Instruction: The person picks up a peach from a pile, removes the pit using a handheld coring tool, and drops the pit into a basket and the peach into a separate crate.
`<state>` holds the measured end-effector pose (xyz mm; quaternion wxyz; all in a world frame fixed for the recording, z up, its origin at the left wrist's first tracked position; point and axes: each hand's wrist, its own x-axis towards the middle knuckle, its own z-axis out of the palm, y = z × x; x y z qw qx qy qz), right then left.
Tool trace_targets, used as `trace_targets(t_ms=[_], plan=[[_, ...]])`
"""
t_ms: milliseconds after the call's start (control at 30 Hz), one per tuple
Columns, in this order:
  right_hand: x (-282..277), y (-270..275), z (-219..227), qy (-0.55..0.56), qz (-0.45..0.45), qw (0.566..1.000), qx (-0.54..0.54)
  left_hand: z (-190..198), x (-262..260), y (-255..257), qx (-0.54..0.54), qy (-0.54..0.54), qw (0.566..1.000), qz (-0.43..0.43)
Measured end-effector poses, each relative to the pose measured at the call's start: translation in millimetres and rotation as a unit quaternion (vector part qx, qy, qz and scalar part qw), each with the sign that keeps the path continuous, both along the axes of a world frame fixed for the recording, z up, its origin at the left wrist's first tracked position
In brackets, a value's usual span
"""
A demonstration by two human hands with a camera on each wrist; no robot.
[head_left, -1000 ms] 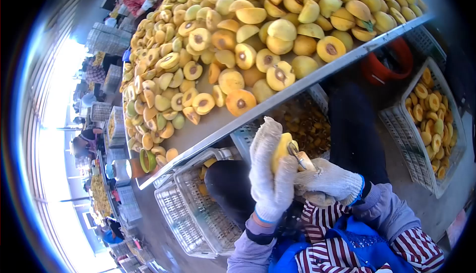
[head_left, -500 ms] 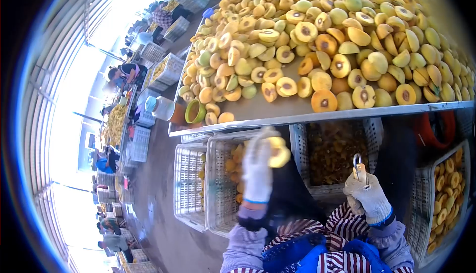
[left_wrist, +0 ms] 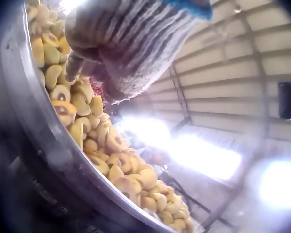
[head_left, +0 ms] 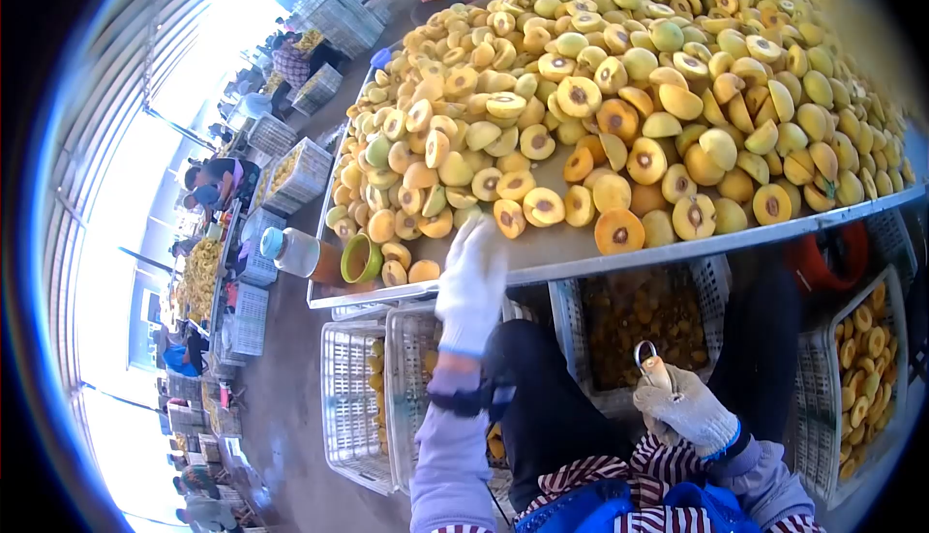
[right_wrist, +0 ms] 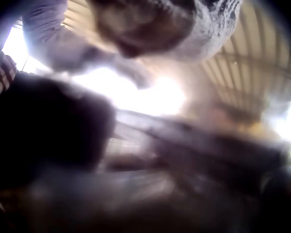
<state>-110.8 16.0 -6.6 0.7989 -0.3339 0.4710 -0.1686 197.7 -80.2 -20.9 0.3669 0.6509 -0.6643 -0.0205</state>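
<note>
Though blurry, 1 knit-gloved left hand (head_left: pixel 471 286) near smooth, rounded fruit halves (head_left: pixel 579 96).

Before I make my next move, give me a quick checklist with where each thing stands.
- Left hand open: ok, fingers extended.
- Left hand at the fruit: ok, by the near edge of the pile.
- Right hand gripping the tool: ok, ring end sticking out.
- Tool's ring free of fruit: ok, none in it.
- Cup away from the left hand: ok, a gap shows.
- Tool directly over the middle crate: cannot tell, depth unclear.
</note>
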Motion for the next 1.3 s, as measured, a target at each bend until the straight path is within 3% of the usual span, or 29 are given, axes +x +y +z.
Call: trace_targets(t_ms=[33,167,333,367,533,600,667,767,833,900,967,1033,1100,1300], plan=[[-1,0,-2,-0.003,-0.016,1.0,-0.003,-3,-3,-22,0.003,-0.103,0.995,0.015],[-5,-4,-18,-0.018,-0.045,0.998,-0.026,-48,12,-93,0.176,-0.28,0.944,0.002],[-4,-12,-8,0.002,-0.082,0.997,-0.005,2,-4,-88,0.37,-0.235,0.895,0.083],[-3,-11,-12,-0.018,-0.093,0.995,-0.011,-14,7,-89,0.355,-0.195,0.91,0.086],[-5,-3,-17,-0.067,-0.117,0.991,-0.016,-21,5,-57,0.291,-0.051,0.945,0.139],[-8,-1,-14,-0.082,-0.114,0.99,-0.029,-19,-1,-49,0.217,0.185,0.953,0.099],[-10,2,-12,-0.086,-0.108,0.99,-0.037,-19,-14,-38,0.151,0.424,0.892,0.034],[-12,7,-10,-0.079,-0.089,0.992,-0.04,-9,-53,1,0.079,0.495,0.861,-0.086],[-14,8,-5,-0.077,-0.075,0.993,-0.039,8,-74,27,0.151,0.551,0.811,-0.128],[-15,9,-5,-0.07,-0.08,0.994,-0.035,2,-96,44,0.156,0.604,0.767,-0.149],[-16,12,-3,-0.064,-0.065,0.995,-0.041,20,-117,62,0.167,0.707,0.67,-0.152],[-17,10,7,-0.054,-0.042,0.996,-0.054,24,-128,69,0.186,0.735,0.636,-0.144],[-17,13,-6,-0.033,-0.025,0.992,-0.117,23,-141,73,0.192,0.709,0.663,-0.144],[-18,14,-14,0.093,-0.034,0.951,-0.294,0,-163,79,0.164,0.759,0.612,-0.152]])
